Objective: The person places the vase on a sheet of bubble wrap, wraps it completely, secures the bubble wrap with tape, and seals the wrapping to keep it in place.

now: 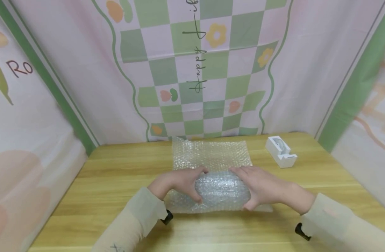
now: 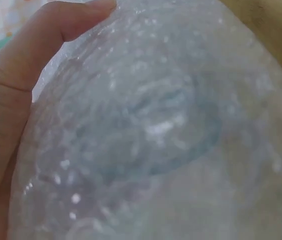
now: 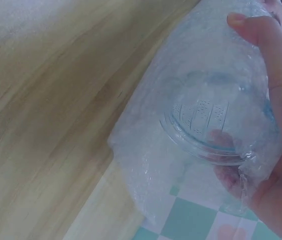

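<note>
1) Table: flat top, yellow-brown wood grain; pale light reflection toward the near edge
2) Rear hanging: fabric, green-and-white checks, flower motifs, sideways "Happy" script, wavy green border lines
3) Left hanging: white fabric, pale pink shapes, "Ro" lettering, green edge band
4) Right hanging: white fabric, orange-toned pattern, green edge band
5) Layout: hangings bound table at rear and both sides

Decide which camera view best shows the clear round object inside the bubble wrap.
The right wrist: the clear round object shows its curved rim and markings. The left wrist gives a blurred ring through the bubble wrap; the head view, only its wrapped shape.
</note>
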A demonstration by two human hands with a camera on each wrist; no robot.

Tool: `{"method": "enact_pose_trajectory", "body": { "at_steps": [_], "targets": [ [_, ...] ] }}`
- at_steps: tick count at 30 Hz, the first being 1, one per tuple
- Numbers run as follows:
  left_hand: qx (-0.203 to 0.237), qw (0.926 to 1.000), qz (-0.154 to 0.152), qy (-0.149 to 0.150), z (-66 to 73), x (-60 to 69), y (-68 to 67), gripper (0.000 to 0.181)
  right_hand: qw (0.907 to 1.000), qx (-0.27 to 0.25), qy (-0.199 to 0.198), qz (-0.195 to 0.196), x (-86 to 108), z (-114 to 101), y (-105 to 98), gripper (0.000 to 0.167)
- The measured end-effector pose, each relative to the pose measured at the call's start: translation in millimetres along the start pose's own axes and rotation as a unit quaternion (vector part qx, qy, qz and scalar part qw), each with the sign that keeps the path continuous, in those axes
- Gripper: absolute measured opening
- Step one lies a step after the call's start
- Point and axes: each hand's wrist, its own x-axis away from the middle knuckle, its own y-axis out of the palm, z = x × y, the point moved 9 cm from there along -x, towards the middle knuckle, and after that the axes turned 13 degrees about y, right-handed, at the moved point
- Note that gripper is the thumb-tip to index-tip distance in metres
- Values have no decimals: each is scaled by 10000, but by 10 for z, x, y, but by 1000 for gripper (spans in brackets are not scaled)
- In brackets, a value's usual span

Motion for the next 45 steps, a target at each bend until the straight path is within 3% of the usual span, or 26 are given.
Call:
{"method": "enact_pose_trajectory", "body": {
  "at_steps": [8,13,17,23,31,36,42,45],
  "targets": [
    [-679,9970,343,147,-10,53,-59,103,10000,-42,8,-57,-13,7,2,115],
    [-1265,9884,755,359,73,96,-120,104,9998,-92,79,-175,-25,23,22,115],
    [-1535,9812,992,614,175,119,-152,91,9997,-159,105,-130,-28,35,7,116],
    [-1204,9873,901,520,189,151,-110,84,9996,-240,96,-122,-36,38,-6,116],
    [-1385,9875,717,217,202,129,-66,96,9987,-396,181,-270,-68,87,12,118],
    [-1709,9827,702,101,228,112,-2,117,9984,-486,176,-244,-77,109,11,117],
    [-2249,9721,671,-7,278,119,37,123,9983,-525,98,-239,-90,107,11,116],
    [-2322,9707,618,-43,278,123,44,129,9980,-545,125,-291,-108,120,22,117]
  ]
}}
